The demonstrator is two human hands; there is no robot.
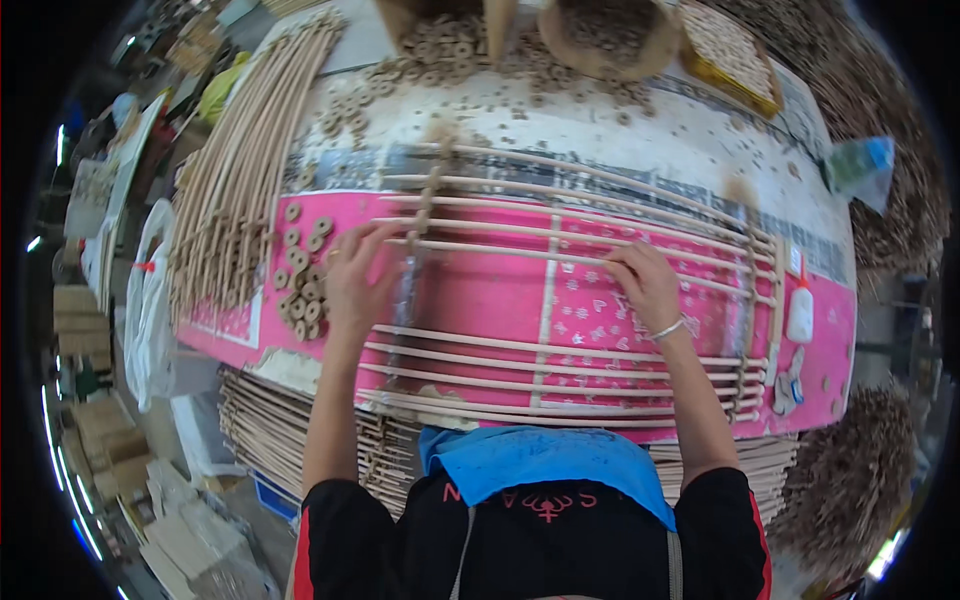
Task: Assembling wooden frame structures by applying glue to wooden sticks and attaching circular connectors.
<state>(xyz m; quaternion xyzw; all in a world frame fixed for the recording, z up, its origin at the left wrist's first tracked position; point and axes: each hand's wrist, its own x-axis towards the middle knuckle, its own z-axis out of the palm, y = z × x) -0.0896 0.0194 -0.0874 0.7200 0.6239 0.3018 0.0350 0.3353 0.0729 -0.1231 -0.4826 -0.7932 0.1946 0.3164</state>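
Light wooden rods (510, 229) lie across the bench in two groups, a far one and a near one (480, 358). Near their left ends runs a notched crosspiece (428, 195), and a second crosspiece (748, 280) crosses them at the right. My right hand (648, 285), with a bracelet at the wrist, pinches the nearest wooden rod of the far group between thumb and fingers. My left hand (360, 268), slightly blurred, is at the left ends of that group, its thumb and fingers apart. Whether it touches a rod end is unclear.
Small brown rings (303, 285) lie left of my left hand. Beyond them is a big pile of rods (245, 160). More rings (440, 50), a round container (610, 40) and a yellow tray (730, 55) stand far back. A white bottle (800, 312) is at right.
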